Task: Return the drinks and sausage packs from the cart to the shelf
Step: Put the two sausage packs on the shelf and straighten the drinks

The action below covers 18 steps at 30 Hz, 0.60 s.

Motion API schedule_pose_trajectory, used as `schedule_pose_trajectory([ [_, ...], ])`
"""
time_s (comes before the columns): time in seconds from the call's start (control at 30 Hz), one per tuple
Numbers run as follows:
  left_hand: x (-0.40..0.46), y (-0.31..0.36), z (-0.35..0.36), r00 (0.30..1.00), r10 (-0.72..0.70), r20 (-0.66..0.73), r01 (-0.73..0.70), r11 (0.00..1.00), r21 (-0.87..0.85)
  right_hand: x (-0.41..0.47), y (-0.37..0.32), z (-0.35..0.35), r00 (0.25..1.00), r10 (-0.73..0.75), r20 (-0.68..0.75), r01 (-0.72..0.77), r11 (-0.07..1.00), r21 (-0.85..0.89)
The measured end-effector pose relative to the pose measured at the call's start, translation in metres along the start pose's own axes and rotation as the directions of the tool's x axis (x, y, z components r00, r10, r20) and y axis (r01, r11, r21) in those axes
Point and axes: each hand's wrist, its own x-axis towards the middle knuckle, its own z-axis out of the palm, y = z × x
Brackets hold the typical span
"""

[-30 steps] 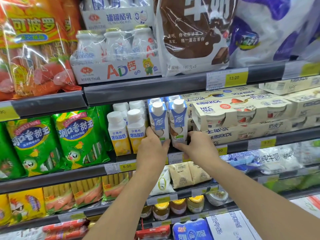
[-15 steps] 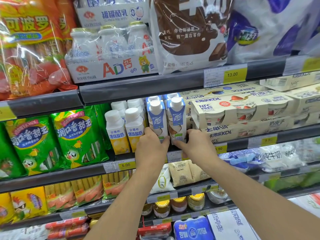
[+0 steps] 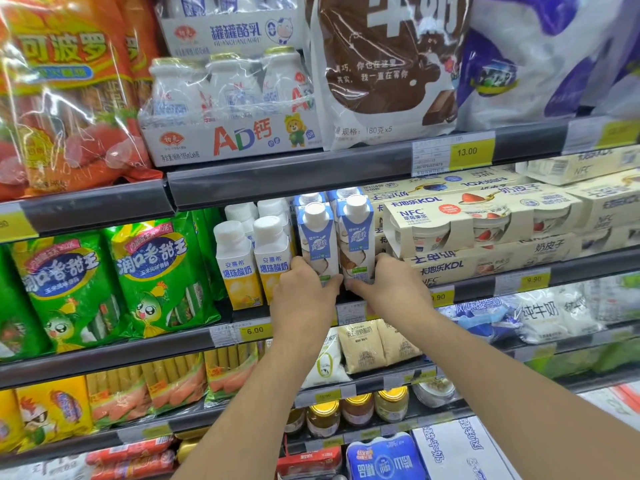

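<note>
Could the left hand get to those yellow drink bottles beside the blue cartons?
Probably yes. The left hand grips a blue carton, and the yellow bottles stand right beside it at the shelf front, unobstructed. It would have to let go first.

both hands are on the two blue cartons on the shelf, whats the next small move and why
Probably let go of both and draw the hands back toward the cart. The left hand holds the left blue carton and the right hand holds the right blue carton. Both cartons stand upright side by side, between the yellow drink bottles and the yogurt packs, so they look placed.
</note>
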Motion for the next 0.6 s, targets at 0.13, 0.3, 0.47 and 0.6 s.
schedule_pose_trajectory([
  [0.13, 0.000, -0.001, -0.001, 1.000, 0.015, 0.009, -0.015, 1.000, 0.003, -0.002, -0.008, 0.002, 0.999, 0.018, -0.031, -0.019, 0.999, -0.036],
  [0.3, -0.003, -0.002, -0.005, 0.999, 0.032, 0.032, -0.032, 0.999, -0.014, -0.003, -0.012, 0.002, 0.998, 0.048, -0.046, -0.051, 0.996, -0.070],
  [0.47, -0.002, -0.002, -0.006, 0.999, 0.021, 0.046, -0.019, 0.999, -0.030, -0.009, -0.013, -0.001, 0.997, 0.045, -0.061, -0.049, 0.996, -0.070],
  [0.6, -0.003, 0.001, -0.008, 0.998, 0.022, 0.062, -0.021, 1.000, -0.012, -0.017, -0.011, -0.002, 0.998, 0.030, -0.057, -0.032, 0.998, -0.045],
])
